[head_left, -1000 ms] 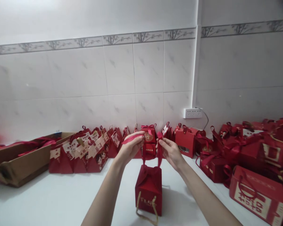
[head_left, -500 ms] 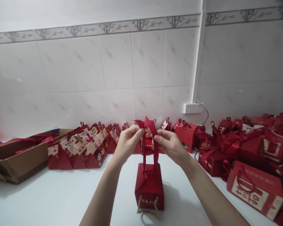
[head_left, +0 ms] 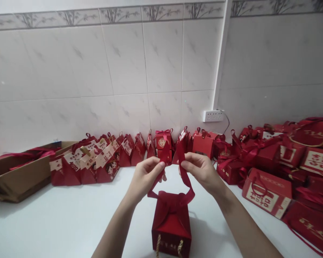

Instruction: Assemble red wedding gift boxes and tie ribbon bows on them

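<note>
A small red gift box (head_left: 171, 227) with a rope handle on its front stands on the white table (head_left: 56, 222) just before me. A red ribbon (head_left: 188, 184) rises from a knot on the box top in two strands. My left hand (head_left: 145, 177) pinches the left strand between thumb and fingers. My right hand (head_left: 201, 172) pinches the right strand, whose end sticks up above my fingers. Both hands hover above the box, a little apart, and the strands bow outward between hands and knot.
A row of red triangular gift bags (head_left: 97, 163) with white tags lines the tiled wall. An open cardboard box (head_left: 18, 175) holding ribbons lies at the left. Several red boxes (head_left: 266, 193) are piled at the right. A white socket strip (head_left: 212, 115) hangs on the wall.
My hands have come down and moved apart; the ribbon strands, earlier pulled straight up and crossed, now hang slack and bow outward. The view has tilted downward.
</note>
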Tool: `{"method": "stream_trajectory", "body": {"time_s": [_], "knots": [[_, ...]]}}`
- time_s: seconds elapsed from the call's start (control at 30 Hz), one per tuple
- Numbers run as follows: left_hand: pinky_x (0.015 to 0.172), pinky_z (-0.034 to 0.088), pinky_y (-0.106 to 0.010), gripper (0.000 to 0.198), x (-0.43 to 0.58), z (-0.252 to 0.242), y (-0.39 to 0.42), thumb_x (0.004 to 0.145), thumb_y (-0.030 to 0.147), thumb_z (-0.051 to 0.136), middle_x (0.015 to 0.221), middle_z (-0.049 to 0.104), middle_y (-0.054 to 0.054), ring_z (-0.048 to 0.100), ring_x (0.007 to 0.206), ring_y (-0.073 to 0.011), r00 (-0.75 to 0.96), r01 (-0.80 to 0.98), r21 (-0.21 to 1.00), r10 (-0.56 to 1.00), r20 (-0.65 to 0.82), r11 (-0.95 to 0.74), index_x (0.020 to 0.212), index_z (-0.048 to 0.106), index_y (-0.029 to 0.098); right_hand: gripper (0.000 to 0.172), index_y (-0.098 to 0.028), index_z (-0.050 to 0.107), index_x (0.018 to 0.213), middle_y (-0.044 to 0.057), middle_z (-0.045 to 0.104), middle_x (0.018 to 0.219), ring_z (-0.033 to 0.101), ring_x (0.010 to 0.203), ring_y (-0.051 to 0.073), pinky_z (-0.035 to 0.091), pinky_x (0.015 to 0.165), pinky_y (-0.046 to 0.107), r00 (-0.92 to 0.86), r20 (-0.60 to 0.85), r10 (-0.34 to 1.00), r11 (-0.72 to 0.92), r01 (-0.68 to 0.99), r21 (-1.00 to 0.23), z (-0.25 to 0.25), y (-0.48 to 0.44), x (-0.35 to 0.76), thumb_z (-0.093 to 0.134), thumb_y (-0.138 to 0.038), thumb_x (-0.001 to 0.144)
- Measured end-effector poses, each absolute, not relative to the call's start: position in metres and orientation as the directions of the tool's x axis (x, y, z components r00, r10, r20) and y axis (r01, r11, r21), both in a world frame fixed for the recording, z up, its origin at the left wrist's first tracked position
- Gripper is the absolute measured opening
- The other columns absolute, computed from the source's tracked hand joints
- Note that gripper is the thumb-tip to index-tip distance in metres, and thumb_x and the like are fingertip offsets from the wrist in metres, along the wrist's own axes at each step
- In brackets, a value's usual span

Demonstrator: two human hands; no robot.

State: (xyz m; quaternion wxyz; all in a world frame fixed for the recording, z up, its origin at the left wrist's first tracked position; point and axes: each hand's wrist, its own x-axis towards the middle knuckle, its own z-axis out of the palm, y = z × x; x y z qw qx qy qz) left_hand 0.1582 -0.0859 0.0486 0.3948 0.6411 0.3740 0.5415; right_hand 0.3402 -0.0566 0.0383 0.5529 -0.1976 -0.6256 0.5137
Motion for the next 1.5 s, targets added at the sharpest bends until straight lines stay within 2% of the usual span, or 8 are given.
{"method": "stream_trajectory", "body": {"time_s": [0.17,0.3,0.57,0.93,1.07,1.13,1.3,1.5], "knots": [[0.042,0.037,-0.017,0.025,0.175,0.038,-0.065,0.079,0.039,0.06,0.049,0.057,0.002,0.049,0.043,-0.0074,0.014,0.031,0.881,0.882,0.471,-0.472,0.071,0.056,0.015,0.027,-0.019,0.066,0.075,-0.003,0.063,0.068,0.056,0.063,0.009,0.046,0.063,0.023,-0.117,0.451,0.885,0.381,-0.375,-0.845,0.036,-0.035,0.327,0.079,-0.038,0.061],[0.038,0.034,-0.017,0.029,0.187,0.007,-0.045,0.077,0.043,0.059,0.046,0.053,0.005,0.044,0.036,-0.0064,-0.068,-0.015,0.914,0.913,0.403,-0.405,0.068,0.053,0.016,0.031,-0.017,0.066,0.071,-0.002,0.063,0.067,0.055,0.063,0.01,0.045,0.064,0.024,-0.026,0.384,0.923,0.348,-0.367,-0.863,0.011,-0.016,0.313,0.079,-0.042,0.058],[0.036,0.028,-0.016,0.029,0.179,-0.017,-0.044,0.078,0.043,0.058,0.04,0.044,0.007,0.037,0.034,-0.0044,0.024,-0.004,0.949,0.949,0.316,-0.316,0.072,0.055,0.015,0.035,-0.017,0.067,0.076,-0.001,0.065,0.073,0.059,0.07,0.012,0.046,0.073,0.027,-0.191,0.281,0.941,0.195,-0.374,-0.907,-0.017,-0.017,0.308,0.08,-0.041,0.054],[0.037,0.03,-0.016,0.034,0.176,-0.001,-0.057,0.075,0.047,0.062,0.045,0.046,0.007,0.041,0.037,-0.0048,0.253,0.032,0.961,0.933,0.257,-0.273,0.076,0.055,0.014,0.024,-0.017,0.063,0.073,-0.001,0.061,0.067,0.055,0.064,0.012,0.044,0.06,0.024,-0.071,0.405,0.911,0.385,-0.197,-0.901,-0.003,-0.033,0.307,0.075,-0.034,0.061],[0.035,0.028,-0.016,0.035,0.174,-0.002,-0.054,0.075,0.049,0.062,0.04,0.05,0.005,0.041,0.033,-0.0056,0.28,0.094,0.964,0.936,0.215,-0.25,0.07,0.053,0.015,0.055,-0.022,0.055,0.105,-0.005,0.06,0.067,0.056,0.062,0.012,0.045,0.06,0.025,-0.078,0.389,0.918,0.351,-0.298,-0.888,-0.006,-0.031,0.306,0.08,-0.03,0.056],[0.034,0.028,-0.017,0.038,0.172,-0.003,-0.053,0.075,0.05,0.061,0.041,0.054,0.003,0.041,0.032,-0.0058,0.293,0.087,0.97,0.936,0.193,-0.227,0.065,0.052,0.015,0.066,-0.023,0.051,0.11,-0.006,0.06,0.065,0.056,0.061,0.012,0.046,0.062,0.027,-0.085,0.364,0.927,0.316,-0.344,-0.884,-0.007,-0.029,0.307,0.082,-0.034,0.053],[0.037,0.031,-0.016,0.044,0.17,-0.002,-0.051,0.076,0.051,0.061,0.046,0.058,-0.002,0.045,0.037,-0.0049,0.23,-0.021,0.99,0.963,0.141,-0.14,0.055,0.055,0.012,0.033,-0.018,0.062,0.067,0.0,0.062,0.067,0.057,0.064,0.013,0.047,0.063,0.027,-0.077,0.435,0.897,0.404,-0.257,-0.878,-0.005,-0.031,0.311,0.078,-0.045,0.059],[0.048,0.042,-0.016,0.036,0.17,-0.002,-0.045,0.062,0.045,0.075,0.057,0.063,0.0,0.054,0.05,-0.0066,0.005,-0.209,0.964,0.985,0.172,-0.167,0.067,0.065,0.011,0.016,-0.025,0.072,0.07,0.004,0.06,0.092,0.059,0.089,0.018,0.049,0.082,0.033,-0.141,0.748,0.649,0.761,0.085,-0.644,-0.004,-0.043,0.312,0.071,-0.04,0.073]]}}
